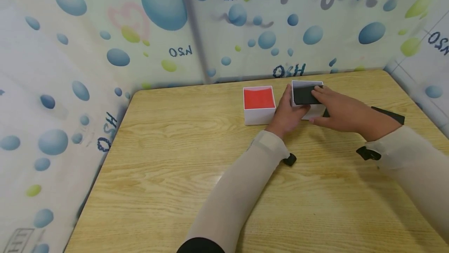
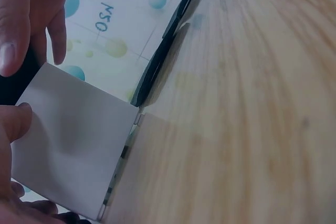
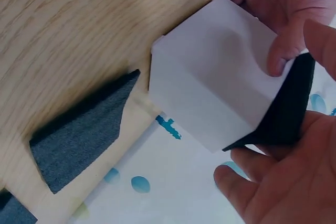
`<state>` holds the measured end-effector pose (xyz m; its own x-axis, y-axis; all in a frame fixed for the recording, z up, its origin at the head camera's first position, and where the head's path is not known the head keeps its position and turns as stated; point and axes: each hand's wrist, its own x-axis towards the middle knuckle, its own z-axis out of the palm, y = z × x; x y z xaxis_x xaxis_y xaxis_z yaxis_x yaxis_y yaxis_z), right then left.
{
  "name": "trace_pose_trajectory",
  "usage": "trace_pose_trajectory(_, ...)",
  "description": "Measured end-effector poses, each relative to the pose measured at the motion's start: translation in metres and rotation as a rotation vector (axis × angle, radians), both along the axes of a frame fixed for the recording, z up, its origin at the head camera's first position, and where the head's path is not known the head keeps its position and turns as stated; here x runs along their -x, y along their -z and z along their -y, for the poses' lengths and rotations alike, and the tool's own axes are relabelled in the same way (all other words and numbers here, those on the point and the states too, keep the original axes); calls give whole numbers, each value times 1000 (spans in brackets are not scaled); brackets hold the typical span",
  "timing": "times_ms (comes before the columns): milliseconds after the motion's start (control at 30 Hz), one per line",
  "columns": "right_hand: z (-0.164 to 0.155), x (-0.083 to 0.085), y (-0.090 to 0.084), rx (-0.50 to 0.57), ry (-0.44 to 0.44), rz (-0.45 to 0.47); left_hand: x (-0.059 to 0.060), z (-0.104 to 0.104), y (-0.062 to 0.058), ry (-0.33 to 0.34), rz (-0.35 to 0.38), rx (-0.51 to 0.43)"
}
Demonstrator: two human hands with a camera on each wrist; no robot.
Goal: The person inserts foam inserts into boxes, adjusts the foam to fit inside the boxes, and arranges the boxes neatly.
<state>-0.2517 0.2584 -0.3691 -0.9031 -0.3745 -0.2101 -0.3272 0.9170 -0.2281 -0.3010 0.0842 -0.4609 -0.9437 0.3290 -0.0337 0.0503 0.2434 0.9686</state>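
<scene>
Two white open-topped boxes stand side by side near the table's back edge. My left hand (image 1: 287, 112) grips the right-hand white box (image 1: 315, 112), with its thumb on the front wall. A flat dark piece (image 1: 304, 95), like folded cloth or felt, lies at that box's opening. The fingertips of my right hand (image 1: 345, 108) press on it, fingers fairly straight and the thumb apart near the box front. In the right wrist view the dark piece (image 3: 286, 114) sticks out past the box rim beside my fingers. What lies beneath it is hidden.
The left white box (image 1: 259, 116) has a red piece (image 1: 258, 99) in its opening. More dark cloth-like pieces (image 3: 84, 135) lie on the wooden table (image 1: 168, 167) right of the boxes. A patterned curtain (image 1: 158, 58) hangs behind the table.
</scene>
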Motion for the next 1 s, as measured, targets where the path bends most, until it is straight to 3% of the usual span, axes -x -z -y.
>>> trace_pose_trajectory(300, -3, 5, 6, 25, -6, -19, 0, -1, -2, 2, -2, 5)
trace_pose_trajectory(633, -3, -21, -8, -6, -63, -58, -1, -1, -3, 1, -10, 7)
trace_pose_trajectory(1000, 0, -34, -4, -18, -134, -85, -2, 0, -1, -1, -8, -3)
